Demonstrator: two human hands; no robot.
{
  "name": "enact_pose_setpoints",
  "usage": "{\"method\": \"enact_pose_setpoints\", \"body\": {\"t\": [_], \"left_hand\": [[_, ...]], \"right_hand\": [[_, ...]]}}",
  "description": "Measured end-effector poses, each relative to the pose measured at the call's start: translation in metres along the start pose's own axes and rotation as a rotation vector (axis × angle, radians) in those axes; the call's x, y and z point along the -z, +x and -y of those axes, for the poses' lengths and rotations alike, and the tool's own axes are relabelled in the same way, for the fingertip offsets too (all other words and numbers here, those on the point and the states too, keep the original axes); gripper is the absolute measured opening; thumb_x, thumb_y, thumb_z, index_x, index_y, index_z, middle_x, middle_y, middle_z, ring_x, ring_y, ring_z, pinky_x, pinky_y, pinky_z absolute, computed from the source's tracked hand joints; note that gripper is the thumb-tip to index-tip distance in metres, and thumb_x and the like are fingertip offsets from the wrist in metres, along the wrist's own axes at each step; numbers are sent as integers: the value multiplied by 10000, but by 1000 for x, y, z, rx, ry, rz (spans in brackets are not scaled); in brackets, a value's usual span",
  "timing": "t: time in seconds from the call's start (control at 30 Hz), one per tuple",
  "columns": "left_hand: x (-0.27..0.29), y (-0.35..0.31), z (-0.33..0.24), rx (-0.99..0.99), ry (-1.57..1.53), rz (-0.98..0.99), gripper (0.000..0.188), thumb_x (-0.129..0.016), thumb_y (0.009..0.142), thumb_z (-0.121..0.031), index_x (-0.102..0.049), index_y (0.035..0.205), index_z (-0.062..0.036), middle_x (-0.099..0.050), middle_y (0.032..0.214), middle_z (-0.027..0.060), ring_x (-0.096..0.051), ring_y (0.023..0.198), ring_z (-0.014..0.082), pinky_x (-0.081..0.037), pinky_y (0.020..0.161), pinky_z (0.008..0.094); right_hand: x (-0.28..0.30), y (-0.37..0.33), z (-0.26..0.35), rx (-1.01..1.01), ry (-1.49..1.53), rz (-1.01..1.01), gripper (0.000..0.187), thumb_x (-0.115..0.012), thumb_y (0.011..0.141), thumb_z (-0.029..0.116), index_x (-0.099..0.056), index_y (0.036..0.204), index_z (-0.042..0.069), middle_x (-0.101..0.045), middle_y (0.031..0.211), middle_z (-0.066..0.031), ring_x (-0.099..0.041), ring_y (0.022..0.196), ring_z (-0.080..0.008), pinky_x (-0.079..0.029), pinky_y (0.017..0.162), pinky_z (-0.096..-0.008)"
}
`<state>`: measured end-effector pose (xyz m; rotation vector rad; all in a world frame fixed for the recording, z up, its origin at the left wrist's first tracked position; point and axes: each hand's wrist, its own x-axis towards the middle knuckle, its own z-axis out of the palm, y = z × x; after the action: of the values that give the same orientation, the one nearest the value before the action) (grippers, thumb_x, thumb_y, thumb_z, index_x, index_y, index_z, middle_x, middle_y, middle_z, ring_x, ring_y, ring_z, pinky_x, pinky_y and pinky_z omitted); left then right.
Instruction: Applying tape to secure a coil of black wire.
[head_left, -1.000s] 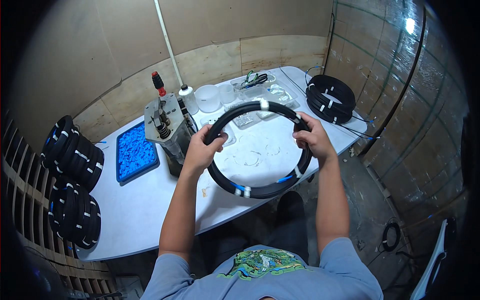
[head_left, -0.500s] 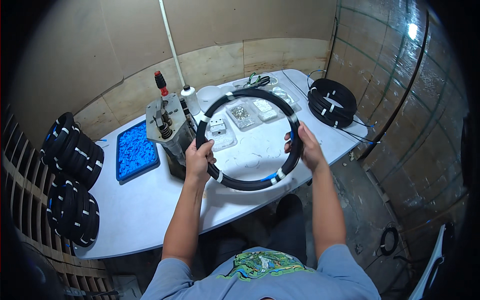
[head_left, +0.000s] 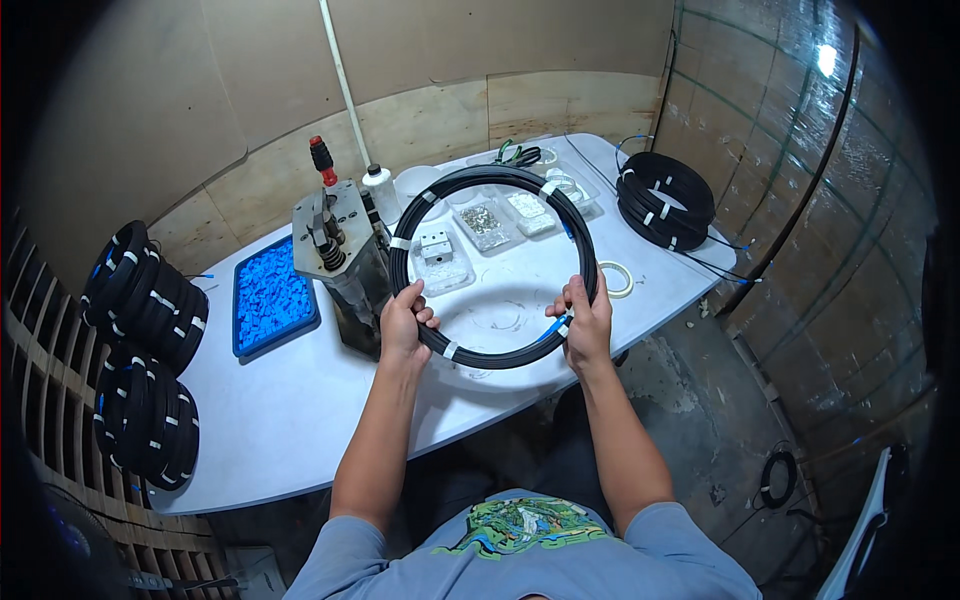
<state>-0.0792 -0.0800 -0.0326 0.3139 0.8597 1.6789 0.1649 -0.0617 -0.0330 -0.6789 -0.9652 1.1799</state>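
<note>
A large coil of black cable (head_left: 487, 176), bound with several white tape bands, is held up over the white table. My left hand (head_left: 405, 318) is closed round its lower left side, with the thumb on top. On the lower right, my right hand (head_left: 585, 322) grips the coil beside a short blue piece. Just left of the coil stands a metal bench machine (head_left: 345, 265) with a red and black handle (head_left: 322, 160). Through the ring a small white block with holes (head_left: 435, 246) shows in a clear tray.
A blue tray (head_left: 242, 350) of small blue parts lies left of the machine. Stacks of black coils (head_left: 150, 310) stand at the table's left edge, another coil stack (head_left: 665, 200) at the right. A tape roll (head_left: 616, 280) and clear trays of small parts (head_left: 483, 226) lie behind the held coil.
The held coil has turned in my hands and shifted slightly up and left. My right hand has moved down and inward along it, and the tape roll on the table now shows.
</note>
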Motion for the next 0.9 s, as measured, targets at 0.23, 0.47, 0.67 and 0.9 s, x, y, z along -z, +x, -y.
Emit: {"method": "enact_pose_setpoints", "body": {"t": [0.23,0.47,0.67,0.9], "left_hand": [[-27,-30,-5,-193,175,63,209,-685,935,-151,-484,880,-135,-414,669,-56,-392,519,57,-380,487,243],[-39,-38,-6,-359,277,110,232,-702,947,-182,-487,907,-106,-458,685,-41,-442,519,61,-408,496,246],[-26,-18,-2,-314,247,53,193,-642,980,-192,-501,890,-97,-465,700,-21,-468,556,77,-410,492,247],[-16,-10,8,-211,157,40,169,-605,993,-186,-505,893,-94,-470,729,-4,-479,582,95,-422,506,260]], "right_hand": [[12,11,-15,-184,291,-94,215,-528,1051,342,-459,1028,139,-453,779,13,-449,629,-90,-445,608,-299],[11,19,-18,-217,390,-138,239,-548,1042,363,-470,1060,138,-440,742,22,-438,605,-87,-438,596,-287],[7,12,-5,-94,246,-87,203,-565,1042,303,-489,1106,126,-412,736,36,-423,605,-69,-426,580,-255],[-6,3,25,8,152,-18,183,-571,1041,257,-492,1109,106,-385,735,37,-411,618,-56,-419,569,-241]]}}
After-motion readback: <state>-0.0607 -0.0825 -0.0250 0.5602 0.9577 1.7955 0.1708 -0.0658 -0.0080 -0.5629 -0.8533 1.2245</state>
